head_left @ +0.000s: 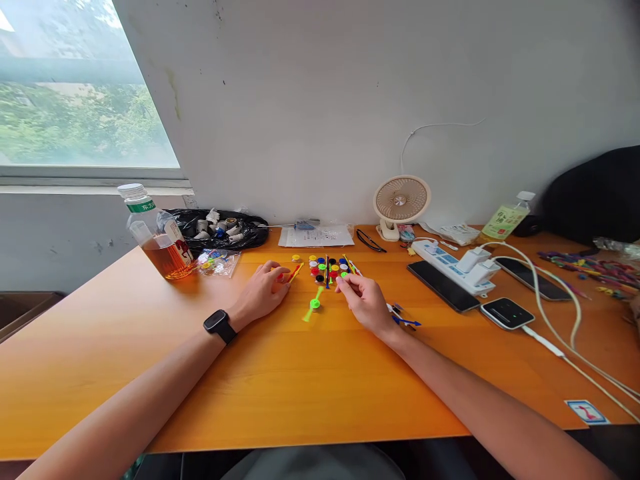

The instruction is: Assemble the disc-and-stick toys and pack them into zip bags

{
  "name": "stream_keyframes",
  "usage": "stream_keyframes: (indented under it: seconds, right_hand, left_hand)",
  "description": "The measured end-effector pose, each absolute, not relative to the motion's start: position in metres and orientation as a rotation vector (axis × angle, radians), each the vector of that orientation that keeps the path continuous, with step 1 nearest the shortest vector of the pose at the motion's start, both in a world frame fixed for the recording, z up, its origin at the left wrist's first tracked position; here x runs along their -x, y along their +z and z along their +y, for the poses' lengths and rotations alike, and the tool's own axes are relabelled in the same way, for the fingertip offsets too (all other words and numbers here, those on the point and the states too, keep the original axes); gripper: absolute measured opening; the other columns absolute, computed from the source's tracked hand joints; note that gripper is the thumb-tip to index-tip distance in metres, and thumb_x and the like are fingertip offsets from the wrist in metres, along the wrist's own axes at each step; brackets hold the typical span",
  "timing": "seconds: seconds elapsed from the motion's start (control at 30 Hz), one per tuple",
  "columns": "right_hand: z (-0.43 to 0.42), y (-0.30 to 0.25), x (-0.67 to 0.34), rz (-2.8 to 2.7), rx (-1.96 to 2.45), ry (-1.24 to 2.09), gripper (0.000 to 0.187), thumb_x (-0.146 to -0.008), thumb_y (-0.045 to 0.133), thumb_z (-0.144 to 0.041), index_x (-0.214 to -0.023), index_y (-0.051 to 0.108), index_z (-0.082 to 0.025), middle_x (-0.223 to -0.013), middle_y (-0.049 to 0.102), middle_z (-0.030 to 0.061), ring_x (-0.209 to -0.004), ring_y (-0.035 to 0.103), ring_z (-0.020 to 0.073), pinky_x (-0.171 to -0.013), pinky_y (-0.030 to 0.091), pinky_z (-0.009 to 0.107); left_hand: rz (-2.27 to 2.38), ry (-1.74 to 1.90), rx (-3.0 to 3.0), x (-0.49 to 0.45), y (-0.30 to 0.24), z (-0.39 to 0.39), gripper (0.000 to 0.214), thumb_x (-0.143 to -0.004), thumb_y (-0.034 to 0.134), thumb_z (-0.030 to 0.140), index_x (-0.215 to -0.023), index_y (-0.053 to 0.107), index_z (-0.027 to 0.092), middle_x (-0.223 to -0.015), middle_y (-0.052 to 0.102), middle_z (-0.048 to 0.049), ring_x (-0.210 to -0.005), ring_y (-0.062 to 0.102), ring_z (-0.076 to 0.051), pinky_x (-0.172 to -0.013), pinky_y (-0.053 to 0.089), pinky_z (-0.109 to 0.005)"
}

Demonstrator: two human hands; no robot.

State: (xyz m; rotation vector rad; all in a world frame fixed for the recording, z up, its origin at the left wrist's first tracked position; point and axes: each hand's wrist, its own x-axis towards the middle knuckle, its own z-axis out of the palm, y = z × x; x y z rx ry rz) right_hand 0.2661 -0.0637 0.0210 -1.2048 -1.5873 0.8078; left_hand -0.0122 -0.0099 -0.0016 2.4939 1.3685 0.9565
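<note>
Fingers [351,287] near a lime-green, two-armed piece [315,304]

Left grip [267,288] beside yellow-red stick [297,273], right grip [364,300] near coloured discs [335,269], green propeller [315,304] between, wooden table [285,387]

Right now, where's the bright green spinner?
In the head view, the green spinner sits on the table below centre, between the left hand and right hand, nearer you than the colored discs.

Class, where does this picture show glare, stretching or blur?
Head view: the window is washed out near its top; head view: pale glare on the left of the table; head view: the left forearm looks stretched towards the corner; head view: the lime-green spinner looks slightly smeared.
</note>
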Motion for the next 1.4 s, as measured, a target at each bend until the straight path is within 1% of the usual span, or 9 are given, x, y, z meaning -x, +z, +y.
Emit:
stream_keyframes:
  seconds: [0.27,0.4,0.53,0.63,0.8,0.93,1.0,1.17,1.4]
  right_hand:
    - [-0.0650,0.0206,-0.2652,-1.628,1.203,0.802,0.046,-0.098,0.058,-0.060,-0.075,0.064,-0.020,-0.058,0.045,-0.0027,-0.053,0.040,0.0137,-0.051,0.027,0.030]
    - [-0.0656,0.0198,-0.2649,-1.652,1.194,0.768,0.046,-0.099,0.058,-0.058,-0.074,0.063,-0.020,-0.060,0.042,-0.0029,-0.055,0.036,0.0135,-0.053,0.025,0.030]
    - [-0.0658,0.0190,-0.2645,-1.678,1.192,0.749,0.046,-0.100,0.057,-0.057,-0.074,0.062,-0.020,-0.063,0.042,-0.0024,-0.058,0.035,0.0139,-0.054,0.025,0.031]
    - [-0.0665,0.0193,-0.2643,-1.700,1.188,0.741,0.045,-0.100,0.056,-0.056,-0.073,0.061,-0.020,-0.064,0.043,-0.0022,-0.059,0.035,0.0141,-0.055,0.025,0.030]
    - [-0.0687,0.0200,-0.2639,-1.740,1.182,0.734,0.045,-0.101,0.056,-0.054,-0.073,0.061,-0.020,-0.064,0.041,-0.0024,-0.060,0.036,0.0141,-0.056,0.026,0.030]
    - [-0.0693,0.0192,-0.2639,-1.750,1.183,0.724,0.045,-0.101,0.055,-0.055,-0.073,0.060,-0.020,-0.064,0.043,-0.0022,-0.060,0.037,0.0143,-0.057,0.027,0.030]
    - [-0.0693,0.0188,-0.2640,-1.758,1.183,0.713,0.046,-0.101,0.055,-0.056,-0.073,0.060,-0.020,-0.064,0.044,-0.0022,-0.060,0.038,0.0143,-0.057,0.027,0.030]
    - [-0.0692,0.0189,-0.2643,-1.778,1.188,0.690,0.046,-0.102,0.054,-0.056,-0.073,0.061,-0.020,-0.063,0.043,-0.0023,-0.059,0.037,0.0143,-0.056,0.025,0.031]
    - [-0.0709,0.0194,-0.2639,-1.812,1.206,0.667,0.046,-0.102,0.054,-0.054,-0.073,0.061,-0.020,-0.063,0.044,-0.0018,-0.060,0.038,0.0145,-0.057,0.025,0.031]
  left_hand:
    - [1.370,0.963,-2.346,0.0119,-0.0011,-0.0071,0.025,-0.100,0.053,0.028,-0.112,0.073,0.018,-0.112,0.067,-0.0120,-0.090,0.070,-0.023,-0.082,0.059,-0.037]
    - [1.432,0.907,-2.436,0.0140,-0.0013,-0.0076,0.034,-0.098,0.050,0.022,-0.123,0.073,0.019,-0.114,0.066,-0.0125,-0.097,0.068,-0.025,-0.087,0.058,-0.039]
    - [1.476,0.816,-2.583,0.0155,0.0004,-0.0095,0.045,-0.096,0.047,0.017,-0.132,0.074,0.025,-0.109,0.065,-0.0112,-0.103,0.066,-0.028,-0.094,0.055,-0.043]
    - [1.494,0.804,-2.584,0.0153,0.0033,-0.0110,0.043,-0.096,0.046,0.017,-0.121,0.080,0.025,-0.110,0.067,-0.0107,-0.101,0.067,-0.027,-0.092,0.055,-0.041]
    - [1.528,0.844,-2.535,0.0155,0.0065,-0.0101,0.031,-0.101,0.053,0.035,-0.101,0.083,0.024,-0.102,0.070,-0.0088,-0.087,0.068,-0.025,-0.076,0.055,-0.037]
    - [1.524,0.863,-2.512,0.0183,0.0055,-0.0062,0.028,-0.100,0.054,0.032,-0.092,0.079,0.023,-0.098,0.073,-0.0095,-0.084,0.070,-0.025,-0.076,0.055,-0.037]
    - [1.545,0.861,-2.511,0.0193,0.0051,-0.0052,0.027,-0.099,0.054,0.031,-0.091,0.077,0.022,-0.097,0.073,-0.0101,-0.084,0.070,-0.026,-0.076,0.055,-0.037]
    - [1.480,0.861,-2.526,0.0185,0.0061,-0.0066,0.032,-0.100,0.047,0.027,-0.106,0.078,0.022,-0.105,0.074,-0.0112,-0.089,0.071,-0.025,-0.081,0.057,-0.037]
    - [1.496,0.868,-2.515,0.0163,0.0074,-0.0071,0.026,-0.097,0.050,0.026,-0.092,0.076,0.021,-0.097,0.074,-0.0118,-0.088,0.070,-0.028,-0.080,0.056,-0.039]
